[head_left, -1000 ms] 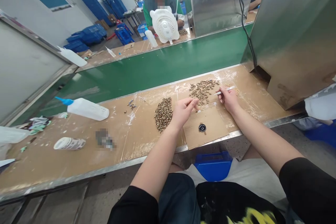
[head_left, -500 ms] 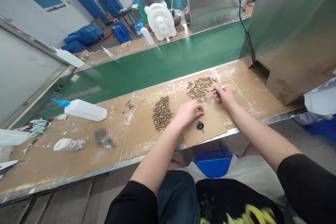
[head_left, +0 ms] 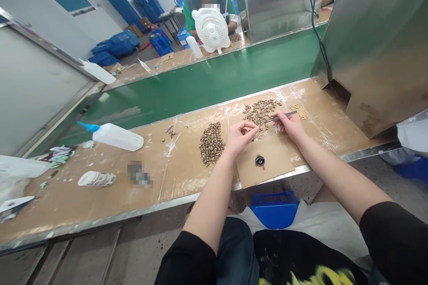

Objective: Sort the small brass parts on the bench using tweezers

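My right hand [head_left: 290,126] grips slim metal tweezers [head_left: 291,113], whose tips point left over the near edge of a loose spread of small brass-coloured parts [head_left: 259,110]. Beside it on the left, my left hand [head_left: 241,138] is closed in a pinch, thumb against fingers. Anything between those fingertips is too small to make out. Below the hands lies a cardboard piece [head_left: 277,160] bearing a round black disc [head_left: 260,160] with a light ring mark. Left of my left hand is a denser heap of brass-coloured parts [head_left: 211,143]. Tiny yellowish beads [head_left: 298,111] lie beyond my right hand.
A white squeeze bottle [head_left: 117,137] with a blue tip and a small white tub [head_left: 96,179] lie to the left. Behind the bench runs a green belt [head_left: 200,82], with a white fan [head_left: 212,30] and a seated person beyond. A metal housing [head_left: 384,53] bounds the right.
My left hand has moved slightly forward and left, away from the black disc. The tweezers have turned a little in my right hand, their tips still by the brass-coloured parts. The view has shifted slightly.
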`<state>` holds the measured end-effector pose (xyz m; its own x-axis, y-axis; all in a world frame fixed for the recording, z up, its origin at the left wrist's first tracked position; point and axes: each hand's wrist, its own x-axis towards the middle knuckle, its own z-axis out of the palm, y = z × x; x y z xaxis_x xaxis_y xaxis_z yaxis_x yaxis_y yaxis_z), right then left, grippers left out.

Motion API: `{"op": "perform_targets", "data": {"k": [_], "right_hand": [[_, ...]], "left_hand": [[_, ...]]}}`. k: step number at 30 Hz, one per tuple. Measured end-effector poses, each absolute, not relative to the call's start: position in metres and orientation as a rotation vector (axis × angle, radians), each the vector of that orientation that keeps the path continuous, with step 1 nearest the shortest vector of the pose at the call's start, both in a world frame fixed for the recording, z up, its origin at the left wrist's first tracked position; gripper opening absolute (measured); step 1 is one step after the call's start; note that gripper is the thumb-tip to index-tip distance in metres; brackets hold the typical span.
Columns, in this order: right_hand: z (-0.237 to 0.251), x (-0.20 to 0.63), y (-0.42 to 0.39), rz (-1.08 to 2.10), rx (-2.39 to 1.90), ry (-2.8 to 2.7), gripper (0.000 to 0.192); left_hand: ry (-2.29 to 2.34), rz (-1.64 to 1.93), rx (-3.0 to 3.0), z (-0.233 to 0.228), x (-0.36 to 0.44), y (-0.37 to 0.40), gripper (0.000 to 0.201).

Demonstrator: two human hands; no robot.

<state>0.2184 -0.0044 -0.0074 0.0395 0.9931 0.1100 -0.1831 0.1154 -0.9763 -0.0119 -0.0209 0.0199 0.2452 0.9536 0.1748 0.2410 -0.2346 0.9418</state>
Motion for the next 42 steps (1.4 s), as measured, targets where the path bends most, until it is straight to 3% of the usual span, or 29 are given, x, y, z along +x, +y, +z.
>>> {"op": "perform_targets", "data": {"k": [4, 11, 24, 33, 42], "right_hand": [[-0.002, 0.210, -0.013, 1.251, -0.916, -1.130, 0.059], [0.024, 0.174, -0.006, 1.292, -0.682, -1.101, 0.042], [0.009, 0.165, -0.012, 0.859, -0.643, -1.344, 0.029], [0.008, 0.164, -0.014, 0.779, -0.628, -1.376, 0.030], [0.010, 0.164, -0.017, 0.860, -0.701, -1.320, 0.041]], "left_hand": [[0.953, 1.343, 1.240, 0.002, -0.012, -0.011, 0.044], [0.736, 1.401, 0.967, 0.000, -0.009, -0.004, 0.046], [0.615, 1.307, 1.016, -0.003, -0.005, -0.006, 0.031], [0.627, 1.259, 1.067, -0.002, -0.004, -0.010, 0.028], [0.650, 1.194, 1.026, 0.003, -0.004, -0.014, 0.038]]}}
